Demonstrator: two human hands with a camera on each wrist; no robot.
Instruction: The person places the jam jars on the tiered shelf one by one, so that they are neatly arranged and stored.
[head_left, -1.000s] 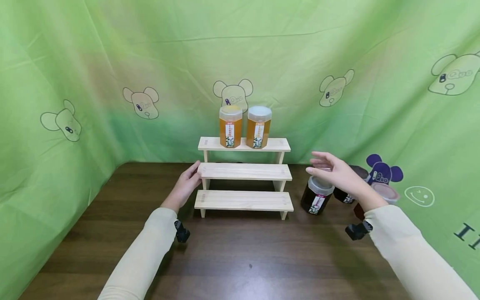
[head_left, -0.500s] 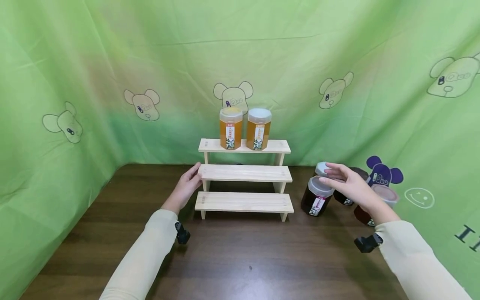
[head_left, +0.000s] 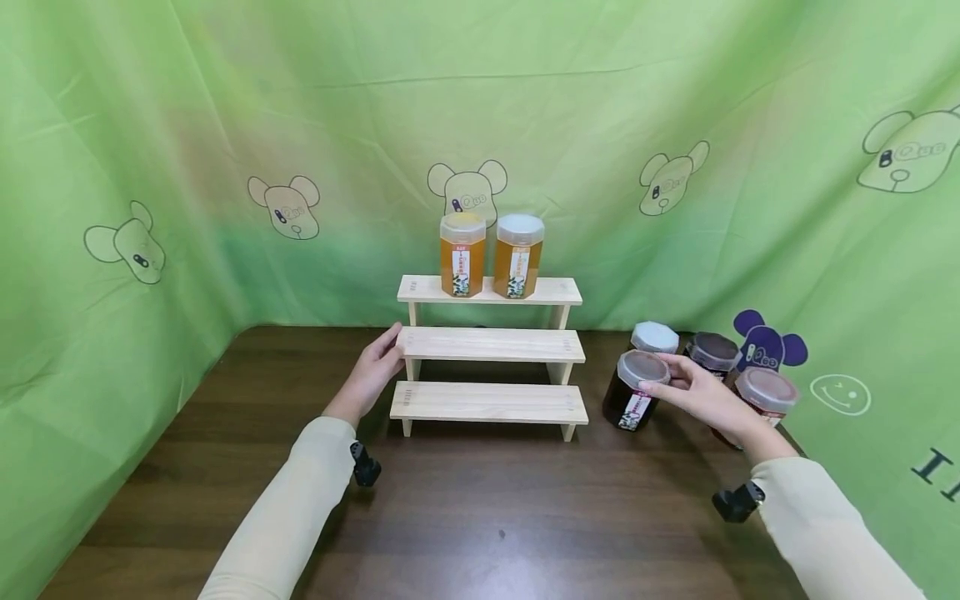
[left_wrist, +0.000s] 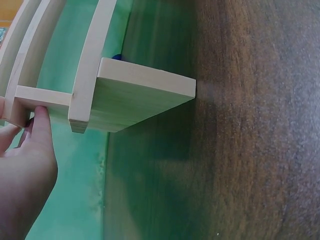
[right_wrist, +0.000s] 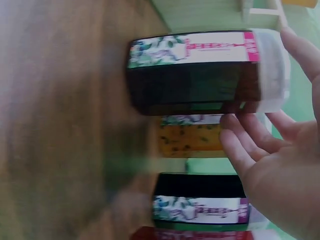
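Note:
A three-tier wooden display stand (head_left: 487, 343) stands on the table. My left hand (head_left: 371, 371) grips the left end of its middle step; in the left wrist view thumb and fingers (left_wrist: 43, 127) lie around the wood. To the right of the stand is a dark jar (head_left: 624, 406) with a clear octagonal lid and a white label, upright on the table. My right hand (head_left: 701, 402) holds it near the lid, thumb at the lid's edge and the other fingers on the opposite side, as the right wrist view shows. Two amber jars (head_left: 461, 265) sit side by side on the top step.
Behind the dark jar stand a white-lidded jar (head_left: 655, 337), a dark-lidded jar (head_left: 712, 352) and a reddish jar with a pinkish lid (head_left: 767, 388), close together. A green curtain (head_left: 345, 125) encloses the back and sides of the brown table (head_left: 480, 508).
My right hand has come down from above the jars, moving first rightward, and closed around the dark jar's top. The left hand stays at the middle step.

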